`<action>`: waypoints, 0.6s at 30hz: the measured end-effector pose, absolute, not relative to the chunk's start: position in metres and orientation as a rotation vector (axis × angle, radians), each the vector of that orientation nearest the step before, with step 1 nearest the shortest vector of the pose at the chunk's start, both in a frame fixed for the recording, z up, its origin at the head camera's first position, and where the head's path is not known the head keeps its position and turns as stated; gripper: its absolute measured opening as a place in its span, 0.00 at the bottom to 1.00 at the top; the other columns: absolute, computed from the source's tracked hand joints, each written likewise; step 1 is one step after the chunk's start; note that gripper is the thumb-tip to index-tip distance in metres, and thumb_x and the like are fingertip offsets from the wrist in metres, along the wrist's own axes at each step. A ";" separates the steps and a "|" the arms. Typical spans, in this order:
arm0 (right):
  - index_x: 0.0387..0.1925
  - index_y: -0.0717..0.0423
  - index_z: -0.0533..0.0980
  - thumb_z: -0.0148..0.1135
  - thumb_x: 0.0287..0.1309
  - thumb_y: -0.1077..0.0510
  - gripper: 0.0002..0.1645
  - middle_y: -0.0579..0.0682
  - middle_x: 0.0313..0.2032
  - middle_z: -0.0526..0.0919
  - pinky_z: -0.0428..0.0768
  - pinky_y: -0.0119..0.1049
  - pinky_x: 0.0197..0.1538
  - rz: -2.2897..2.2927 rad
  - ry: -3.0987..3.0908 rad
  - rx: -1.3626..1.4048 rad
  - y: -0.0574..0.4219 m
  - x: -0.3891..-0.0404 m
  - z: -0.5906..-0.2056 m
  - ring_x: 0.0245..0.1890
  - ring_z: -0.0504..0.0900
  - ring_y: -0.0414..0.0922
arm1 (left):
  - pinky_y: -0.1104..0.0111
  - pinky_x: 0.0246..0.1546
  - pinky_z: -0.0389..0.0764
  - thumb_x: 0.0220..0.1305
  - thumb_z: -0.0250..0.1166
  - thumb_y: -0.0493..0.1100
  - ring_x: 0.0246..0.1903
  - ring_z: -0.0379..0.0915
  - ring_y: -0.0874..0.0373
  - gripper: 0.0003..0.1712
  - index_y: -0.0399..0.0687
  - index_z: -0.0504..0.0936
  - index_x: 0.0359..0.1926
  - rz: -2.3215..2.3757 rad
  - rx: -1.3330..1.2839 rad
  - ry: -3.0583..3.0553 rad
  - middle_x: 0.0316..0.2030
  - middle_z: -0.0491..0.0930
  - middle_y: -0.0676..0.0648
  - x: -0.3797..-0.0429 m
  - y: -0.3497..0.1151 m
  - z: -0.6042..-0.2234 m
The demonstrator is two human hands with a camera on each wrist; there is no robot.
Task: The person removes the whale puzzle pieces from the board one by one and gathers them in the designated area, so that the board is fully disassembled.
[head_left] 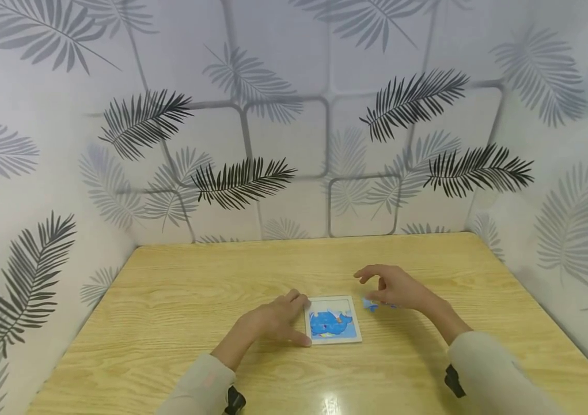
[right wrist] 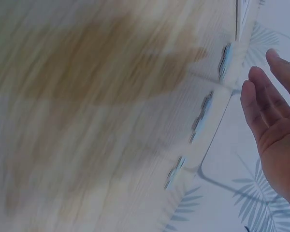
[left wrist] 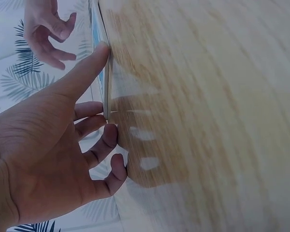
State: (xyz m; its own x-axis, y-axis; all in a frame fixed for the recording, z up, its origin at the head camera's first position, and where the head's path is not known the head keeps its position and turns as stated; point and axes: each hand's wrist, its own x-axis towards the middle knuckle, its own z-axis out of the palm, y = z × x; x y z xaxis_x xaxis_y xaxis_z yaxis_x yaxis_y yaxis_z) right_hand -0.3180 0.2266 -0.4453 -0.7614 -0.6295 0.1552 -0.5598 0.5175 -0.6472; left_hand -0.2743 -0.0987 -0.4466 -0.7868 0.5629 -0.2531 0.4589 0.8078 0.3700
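A white-framed jigsaw puzzle tray (head_left: pixel 336 342) lies flat on the table, showing a blue animal picture (head_left: pixel 331 324) with a pale strip along its top. My left hand (head_left: pixel 278 318) holds the tray's left side, thumb at the near corner and fingers at the far one; the left wrist view shows the thumb against the tray edge (left wrist: pixel 108 84). To the right of the tray, my right hand (head_left: pixel 397 286) hovers with loosely bent fingers and nothing in them. Under it lie blue puzzle pieces (head_left: pixel 370 305), partly hidden; the right wrist view shows three loose pieces (right wrist: pixel 201 116) in a row.
The wood-grain table (head_left: pixel 211 282) spreads around the tray on all sides. A wall covering with feather prints (head_left: pixel 244 181) rises behind the table's far edge and at both sides. Black bands (head_left: pixel 454 380) show at the wrists.
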 end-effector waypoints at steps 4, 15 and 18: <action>0.63 0.65 0.76 0.69 0.65 0.66 0.26 0.66 0.53 0.82 0.80 0.34 0.25 -1.100 2.590 -1.053 0.210 -0.320 -0.449 0.19 0.80 0.45 | 0.56 0.61 0.77 0.62 0.74 0.64 0.62 0.68 0.53 0.49 0.49 0.64 0.74 0.401 0.770 2.643 0.67 0.65 0.49 -0.278 -0.099 -0.449; 0.54 0.59 0.82 0.73 0.61 0.67 0.19 0.54 0.51 0.86 0.81 0.31 0.33 -0.994 2.500 -1.103 0.158 -0.313 -0.457 0.26 0.78 0.35 | 0.57 0.58 0.78 0.62 0.73 0.65 0.55 0.69 0.55 0.48 0.50 0.65 0.74 0.414 0.833 2.662 0.63 0.66 0.50 -0.290 -0.102 -0.468; 0.51 0.58 0.84 0.74 0.59 0.67 0.18 0.52 0.49 0.87 0.82 0.30 0.37 -0.951 2.496 -1.128 0.144 -0.310 -0.459 0.30 0.80 0.35 | 0.56 0.61 0.77 0.62 0.73 0.65 0.60 0.69 0.53 0.49 0.49 0.65 0.74 0.418 0.828 2.648 0.65 0.66 0.49 -0.286 -0.102 -0.461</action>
State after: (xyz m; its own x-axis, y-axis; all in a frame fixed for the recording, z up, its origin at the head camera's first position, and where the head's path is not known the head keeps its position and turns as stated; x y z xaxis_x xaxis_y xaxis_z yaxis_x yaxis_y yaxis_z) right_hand -0.3096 0.1438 -0.4593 -0.6725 -0.7387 0.0450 -0.5815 0.4898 -0.6495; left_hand -0.2861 -0.1018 -0.4611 -0.7749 0.5904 -0.2259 0.4921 0.7877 0.3705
